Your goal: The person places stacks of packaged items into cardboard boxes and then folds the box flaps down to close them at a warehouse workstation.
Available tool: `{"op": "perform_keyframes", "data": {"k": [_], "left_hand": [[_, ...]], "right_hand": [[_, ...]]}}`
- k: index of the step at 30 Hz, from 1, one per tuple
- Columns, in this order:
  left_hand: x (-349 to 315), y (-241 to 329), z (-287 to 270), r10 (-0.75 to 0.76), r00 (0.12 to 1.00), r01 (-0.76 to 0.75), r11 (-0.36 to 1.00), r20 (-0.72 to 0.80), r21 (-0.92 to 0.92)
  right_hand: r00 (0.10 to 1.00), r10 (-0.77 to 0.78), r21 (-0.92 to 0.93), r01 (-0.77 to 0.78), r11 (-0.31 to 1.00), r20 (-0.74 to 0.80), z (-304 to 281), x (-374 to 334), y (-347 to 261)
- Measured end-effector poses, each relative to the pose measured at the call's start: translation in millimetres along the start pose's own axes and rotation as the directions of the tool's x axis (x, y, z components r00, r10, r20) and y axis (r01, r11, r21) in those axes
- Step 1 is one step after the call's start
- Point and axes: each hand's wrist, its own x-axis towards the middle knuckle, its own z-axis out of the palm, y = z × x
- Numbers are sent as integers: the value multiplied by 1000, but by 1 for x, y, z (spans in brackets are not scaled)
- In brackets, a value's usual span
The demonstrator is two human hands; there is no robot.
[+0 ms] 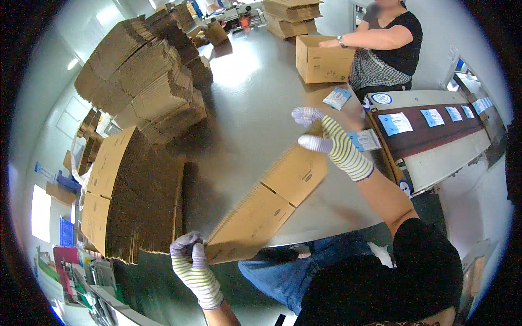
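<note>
A brown flattened cardboard carton (255, 217) slants across in front of me, from lower left to upper right, with a slot between its flaps. My left hand (194, 269), in a striped glove with greyish fingertips, is closed at the carton's lower left end. My right hand (331, 141), gloved alike, has thumb and fingers around its far upper end. Just beyond the right wrist, a blue-and-white packet (365, 140) lies on the grey table (239, 108), with another packet (337, 98) farther back.
Upright flattened cartons (141, 201) stand at left, with a tall stack (141, 70) behind them. A co-worker (386, 49) at the far right reaches into an open carton (325, 62). Beside the table, a conveyor belt (429, 133) carries several packets. More flat cartons (292, 19) lie at the back.
</note>
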Motion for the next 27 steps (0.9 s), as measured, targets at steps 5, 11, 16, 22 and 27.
{"op": "perform_keyframes", "data": {"k": [5,11,16,22,27], "left_hand": [[-2,-1,7,-42,997,39,998,-70,-39],[-9,-11,-6,33,999,-31,998,-31,52],[-4,-5,-5,20,999,-21,999,-29,-43],[-10,10,-4,-38,998,34,997,-59,-75],[-13,10,-3,-65,995,65,998,-73,-7]], "right_hand": [[999,-15,-138,20,990,36,10,12,20],[998,-61,-229,53,972,-25,17,10,39],[988,154,109,-154,982,3,22,22,30],[987,156,18,-155,988,-35,23,20,20],[945,18,59,-39,997,326,12,15,7]]}}
